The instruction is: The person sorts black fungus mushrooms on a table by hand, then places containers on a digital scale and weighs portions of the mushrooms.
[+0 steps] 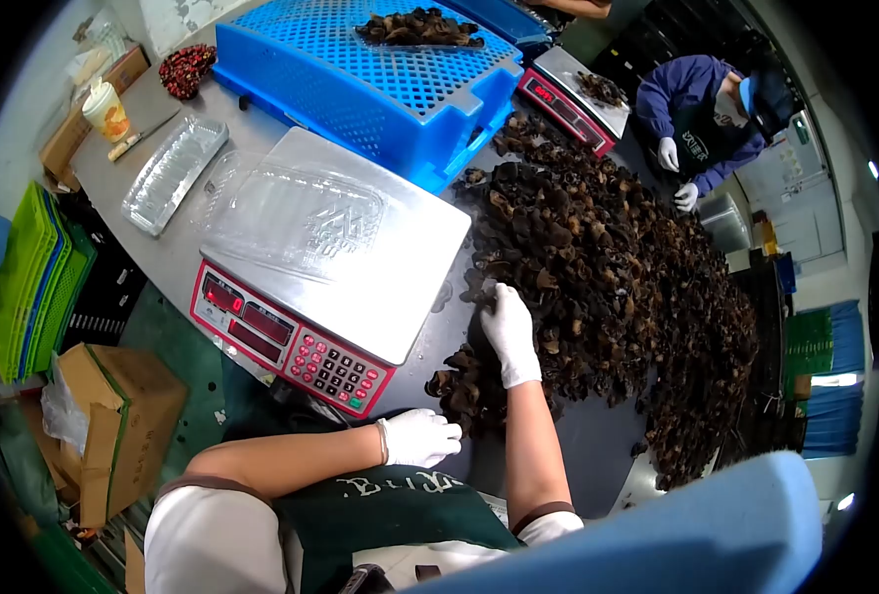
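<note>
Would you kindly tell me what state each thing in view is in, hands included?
Heap: loose, spread out
Left hand: gloved, fingers curled, grip unclear
Right hand: gloved, fingertips down at the heap's edge
Near scale: display lit, clear plastic on it
Far scale: display lit, pieces on it
Blue crate: perforated side up, a portion on top
Carton: open
Cup: upright
Green crates: stacked

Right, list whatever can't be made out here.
All in the head view:
- Under the left hand: hidden by its own fingers.
- Far scale reading: too small and blurred.
- Person at the top: cut off by the edge, except part of an arm.
- Bottom of the cardboard box: hidden by its walls.
</note>
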A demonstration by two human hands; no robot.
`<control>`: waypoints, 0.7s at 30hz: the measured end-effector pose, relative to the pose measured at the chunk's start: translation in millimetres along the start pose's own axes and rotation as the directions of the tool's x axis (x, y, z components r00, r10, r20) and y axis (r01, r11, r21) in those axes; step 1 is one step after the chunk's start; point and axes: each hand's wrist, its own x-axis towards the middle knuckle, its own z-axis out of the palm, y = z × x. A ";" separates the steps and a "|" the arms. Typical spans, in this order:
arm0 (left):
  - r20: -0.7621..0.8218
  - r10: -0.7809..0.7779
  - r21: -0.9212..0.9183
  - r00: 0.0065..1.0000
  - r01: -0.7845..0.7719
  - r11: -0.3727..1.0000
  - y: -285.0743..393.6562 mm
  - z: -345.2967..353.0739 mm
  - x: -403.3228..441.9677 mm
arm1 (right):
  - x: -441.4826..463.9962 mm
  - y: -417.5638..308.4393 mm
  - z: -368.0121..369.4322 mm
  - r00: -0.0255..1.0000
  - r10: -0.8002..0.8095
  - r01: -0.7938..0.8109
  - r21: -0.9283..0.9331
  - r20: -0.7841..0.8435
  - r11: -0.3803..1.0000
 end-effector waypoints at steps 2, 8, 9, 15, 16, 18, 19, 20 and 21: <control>-0.062 0.023 -0.016 0.998 -0.024 1.000 -0.3 -0.3 0.4 | -3.1 12.9 -5.6 0.992 -0.010 0.021 0.091 -0.126 0.996; -0.053 0.050 -0.002 0.997 -0.050 0.999 0.5 5.7 1.5 | -17.6 -6.5 -57.2 0.967 0.236 -0.181 0.391 -0.096 0.902; -0.049 0.058 -0.002 0.997 -0.058 0.998 1.6 6.3 2.6 | -18.7 -12.6 -55.7 0.975 0.221 -0.200 0.362 -0.017 0.910; -0.016 0.051 0.030 0.999 -0.050 0.998 2.6 8.9 -0.3 | -1.7 -13.4 9.8 0.997 0.055 -0.066 -0.208 -0.054 0.976; -0.023 0.048 0.026 0.999 -0.047 0.999 2.4 9.0 -0.9 | 2.7 -11.0 18.3 0.996 0.028 -0.044 -0.207 -0.081 0.977; -0.039 0.044 0.025 0.998 -0.043 0.999 1.2 7.3 -0.4 | 8.1 -9.3 21.8 0.994 -0.007 -0.016 -0.212 -0.107 0.977; -0.047 0.050 0.029 0.998 -0.049 0.998 1.1 6.4 0.0 | 8.2 -9.5 17.5 0.998 -0.002 -0.011 -0.224 -0.057 0.975; -0.054 0.057 0.033 0.997 -0.055 0.998 1.1 5.9 0.4 | 8.0 -10.3 14.4 1.000 0.004 -0.006 -0.236 -0.007 0.972; -0.056 0.059 0.032 0.997 -0.057 0.998 1.3 6.1 0.4 | 7.4 -9.6 14.6 1.000 0.004 -0.006 -0.239 -0.008 0.971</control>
